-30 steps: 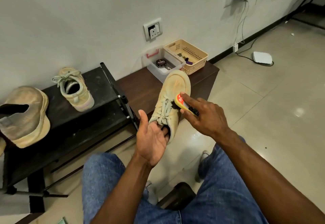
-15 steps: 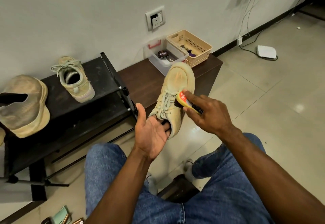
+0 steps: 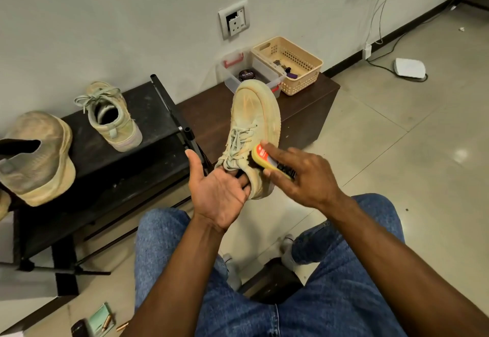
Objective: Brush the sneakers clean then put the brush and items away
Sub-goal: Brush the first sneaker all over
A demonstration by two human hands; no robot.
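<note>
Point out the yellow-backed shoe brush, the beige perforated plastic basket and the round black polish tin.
yellow-backed shoe brush (image 3: 267, 157), head view, yellow back.
beige perforated plastic basket (image 3: 301, 82), head view, front wall.
round black polish tin (image 3: 248, 74), head view, lid.

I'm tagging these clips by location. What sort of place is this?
Probably a home entryway or a room's shoe corner: a black shoe rack holding a worn sneaker, a tiled floor, and a wall socket above a low wooden bench.
</note>
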